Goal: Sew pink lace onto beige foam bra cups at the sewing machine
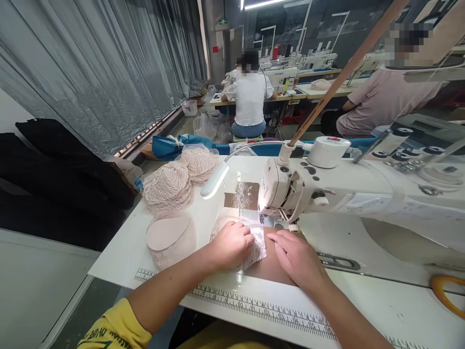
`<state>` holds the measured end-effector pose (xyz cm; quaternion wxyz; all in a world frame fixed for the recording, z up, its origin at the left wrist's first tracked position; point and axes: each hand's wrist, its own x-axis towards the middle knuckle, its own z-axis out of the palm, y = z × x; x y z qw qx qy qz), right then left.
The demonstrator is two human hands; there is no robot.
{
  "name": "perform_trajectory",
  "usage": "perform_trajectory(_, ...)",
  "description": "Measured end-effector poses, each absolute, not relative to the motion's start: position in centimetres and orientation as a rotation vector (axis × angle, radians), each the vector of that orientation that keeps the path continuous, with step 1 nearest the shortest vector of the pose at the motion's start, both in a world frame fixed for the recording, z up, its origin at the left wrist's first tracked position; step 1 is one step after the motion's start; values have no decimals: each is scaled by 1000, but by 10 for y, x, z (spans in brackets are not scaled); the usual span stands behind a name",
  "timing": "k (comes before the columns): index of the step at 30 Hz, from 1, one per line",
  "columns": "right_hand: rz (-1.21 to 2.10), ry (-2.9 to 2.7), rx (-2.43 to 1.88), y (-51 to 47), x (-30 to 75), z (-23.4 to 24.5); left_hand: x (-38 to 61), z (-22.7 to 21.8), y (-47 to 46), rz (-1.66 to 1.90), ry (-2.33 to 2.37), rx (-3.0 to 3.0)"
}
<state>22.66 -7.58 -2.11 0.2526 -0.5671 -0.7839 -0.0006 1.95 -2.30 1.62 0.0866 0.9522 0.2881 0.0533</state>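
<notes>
Head view: the lace (259, 246) lies flat on the bench (121, 259), on the near side of the sewing machine (278, 188), its far right corner close to the needle area; whether the needle is in it is too small to tell. Its right edge runs near to far, roughly in line with the machine's left end, while its long axis is uncertain because the left hand (232, 245) covers the middle. That hand is the nearer one, right on top, fingers curled down; whether they pinch the lace I cannot tell. Just beyond the right edge, the right hand (296, 257) rests on a brown piece (272, 269), fingers reaching left towards the lace, fairly straight and close together; a grip underneath cannot be made out. Left of the lace sits a pale rounded piece (170, 240), with two lace stacks (169, 186) farther back. A lamp (215, 180) leans in from the far side, and ruler markings (250, 306) follow the near edge.
</notes>
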Motion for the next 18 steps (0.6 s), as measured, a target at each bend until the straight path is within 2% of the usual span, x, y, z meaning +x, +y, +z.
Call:
perform_trajectory(6,212,-2079,-1536,-81,228,-13,13,6,-23,341,844,2704)
perform_trajectory(10,378,-2266,-1429,-90,222,-4,7,10,-18,392,813,2567)
perform_trajectory(18,49,-2437,-1431,-121,214,-16,3,5,-20,327,564,2708)
